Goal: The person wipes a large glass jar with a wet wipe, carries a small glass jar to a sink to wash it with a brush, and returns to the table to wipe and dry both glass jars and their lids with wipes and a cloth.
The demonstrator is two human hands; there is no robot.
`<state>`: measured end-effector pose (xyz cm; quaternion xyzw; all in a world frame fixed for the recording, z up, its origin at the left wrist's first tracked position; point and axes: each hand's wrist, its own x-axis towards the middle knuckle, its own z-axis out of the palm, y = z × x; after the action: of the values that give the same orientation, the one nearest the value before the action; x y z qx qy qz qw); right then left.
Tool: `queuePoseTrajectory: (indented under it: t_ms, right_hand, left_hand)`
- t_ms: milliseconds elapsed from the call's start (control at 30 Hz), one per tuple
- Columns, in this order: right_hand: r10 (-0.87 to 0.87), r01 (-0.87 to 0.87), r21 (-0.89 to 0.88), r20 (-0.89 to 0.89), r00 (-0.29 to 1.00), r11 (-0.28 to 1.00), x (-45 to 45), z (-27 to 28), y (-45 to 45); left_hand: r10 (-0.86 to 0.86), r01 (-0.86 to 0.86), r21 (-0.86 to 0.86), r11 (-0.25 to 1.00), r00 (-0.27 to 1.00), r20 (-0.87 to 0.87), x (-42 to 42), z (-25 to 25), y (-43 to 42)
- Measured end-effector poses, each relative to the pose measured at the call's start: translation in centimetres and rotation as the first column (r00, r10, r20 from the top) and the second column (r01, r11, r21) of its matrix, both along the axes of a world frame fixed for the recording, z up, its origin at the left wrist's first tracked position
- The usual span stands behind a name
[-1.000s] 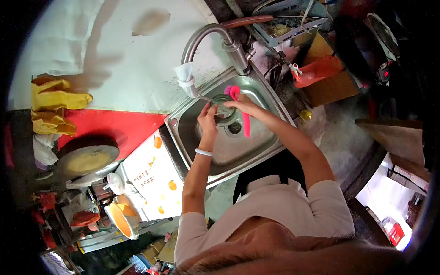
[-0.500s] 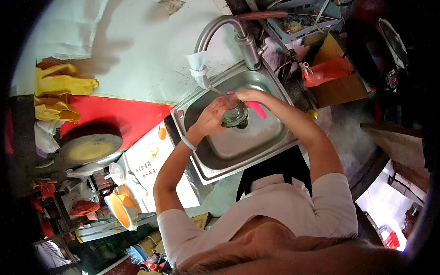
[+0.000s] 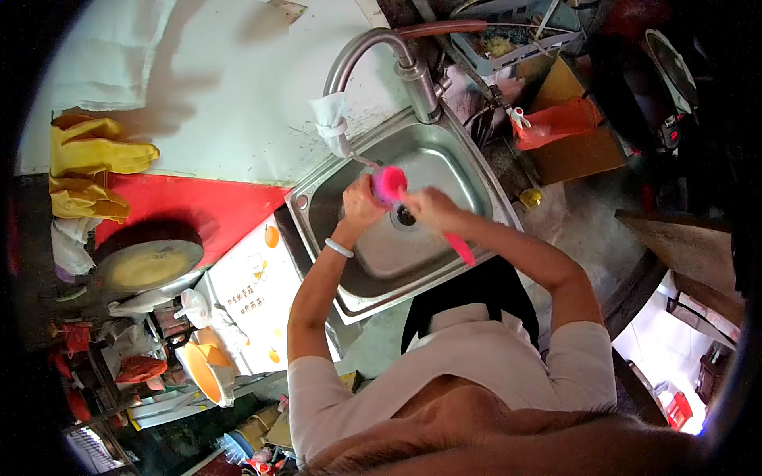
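Observation:
Over the steel sink (image 3: pixel 397 262), my right hand (image 3: pixel 432 210) is wrapped round the handle of a pink brush (image 3: pixel 390 182), slightly blurred. The brush's round head is at my left hand's fingertips, below the faucet's spout, and the handle's end sticks out toward my body. My left hand (image 3: pixel 363 203) has its fingers bent beside the brush head. The glass container seen earlier is hidden, so what this hand grips cannot be made out. A thin stream of water runs from the faucet (image 3: pixel 373 40), whose tip is wrapped in white plastic.
Yellow gloves (image 3: pixel 99 151) hang at the left above a round pan lid (image 3: pixel 151 262). An orange-lined container (image 3: pixel 208 373) stands lower left. At the upper right are a grey basket (image 3: pixel 516 55), a cardboard box (image 3: pixel 583 159) and a red bag (image 3: pixel 559 124).
The pink brush's head has come round into view over my left hand, and its handle has swung toward my body. The glass container has gone out of sight. My view has shifted slightly.

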<state>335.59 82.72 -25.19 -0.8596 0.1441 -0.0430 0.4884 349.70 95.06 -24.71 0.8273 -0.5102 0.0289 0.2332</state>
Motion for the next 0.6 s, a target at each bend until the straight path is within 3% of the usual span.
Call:
queuePoseTrajectory:
  t_ms: [33, 67, 200, 267, 300, 367, 433, 500, 533, 567, 600]
  right_hand:
    - [-0.039, 0.046, 0.103, -0.063, 0.997, 0.994, 1.1, -1.1, -1.7]
    - [-0.034, 0.035, -0.033, 0.009, 0.999, 0.999, 1.8, -0.9, -3.2]
    - [0.018, -0.018, 0.0, 0.07, 0.997, 1.0, 1.2, 0.9, -1.7]
    - [0.119, -0.101, -0.167, 0.1, 0.988, 0.981, 0.4, 0.9, 0.9]
    - [0.113, -0.096, -0.168, 0.099, 0.989, 0.981, 0.9, 0.4, 0.4]
    - [0.027, -0.027, 0.004, -0.052, 0.998, 1.0, 2.6, -0.4, -2.2]
    - [0.014, -0.015, 0.022, 0.04, 0.999, 1.0, 2.8, 0.0, -3.0]
    - [0.139, -0.138, 0.073, -0.001, 0.99, 0.988, 2.7, 0.9, -2.1]
    - [0.197, -0.19, -0.061, 0.171, 0.965, 0.98, 2.6, -0.7, -0.2]
    - [0.191, -0.172, -0.162, 0.111, 0.975, 0.972, 1.5, 3.2, 0.8]
    - [0.147, -0.135, -0.12, 0.096, 0.984, 0.984, 1.8, 2.6, 0.6]
  left_hand:
    - [0.014, -0.012, 0.084, 0.996, 1.0, -0.027, -0.1, 0.7, 0.0]
    - [0.027, -0.018, 0.169, 0.986, 0.998, -0.051, -0.2, 1.3, 0.0]
    - [0.036, -0.023, 0.188, 0.982, 0.997, -0.07, 0.0, 1.7, 0.6]
    - [0.028, -0.025, 0.037, 0.999, 0.998, -0.064, 0.2, 1.5, 0.1]
    - [0.022, -0.019, 0.036, 0.999, 0.998, -0.066, 0.4, 1.6, 0.4]
    - [0.019, -0.009, 0.151, 0.989, 0.997, -0.069, 0.4, 2.4, 1.1]
    - [0.001, 0.008, 0.131, 0.991, 0.998, -0.07, 0.3, 2.4, 1.4]
    - [-0.012, 0.02, 0.112, 0.994, 0.997, -0.076, 0.6, 2.2, 1.7]
    - [-0.096, 0.098, 0.044, 0.994, 0.995, -0.037, 1.1, 1.7, 1.6]
    - [-0.177, 0.177, -0.016, 0.984, 0.984, 0.002, 1.2, 1.6, 1.6]
    - [-0.183, 0.183, -0.012, 0.983, 0.983, -0.006, 1.1, 1.6, 2.1]
